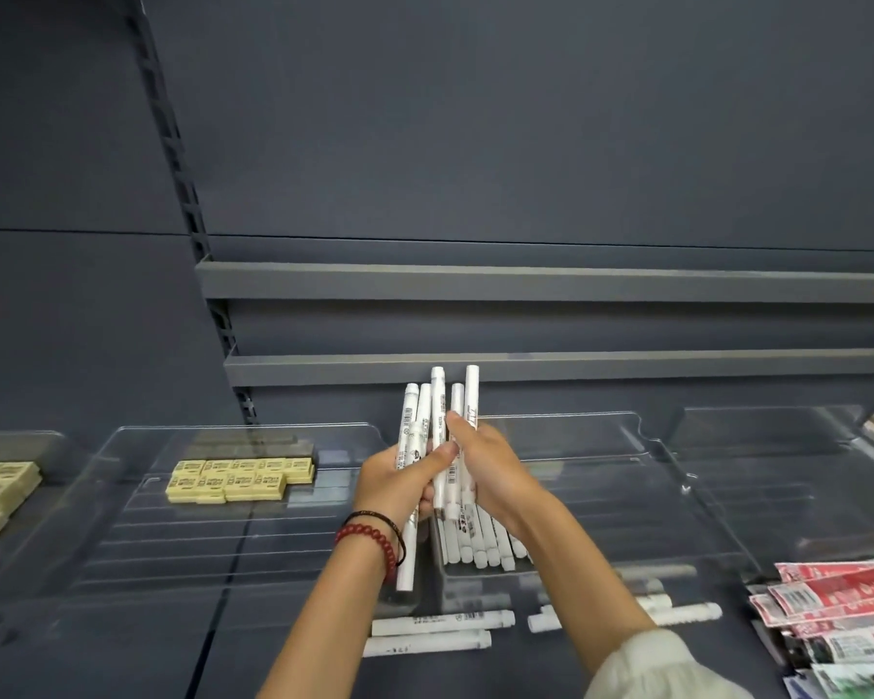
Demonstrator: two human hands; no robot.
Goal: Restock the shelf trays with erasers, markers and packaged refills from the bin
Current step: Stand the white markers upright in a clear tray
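The left grip (399, 479) and right grip (493, 469) are together clasping a bundle of white markers (437, 393), upright over the middle clear tray (626, 496). Being light, stiff and probably slick, they are best squeezed mid-barrel.

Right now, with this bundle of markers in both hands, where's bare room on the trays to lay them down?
Bare: the left clear tray in front of the yellow erasers, and the right clear tray behind the red packaged refills. Crowded: the middle grey bin, packed with markers, and the shelf front below it, where loose markers lie.
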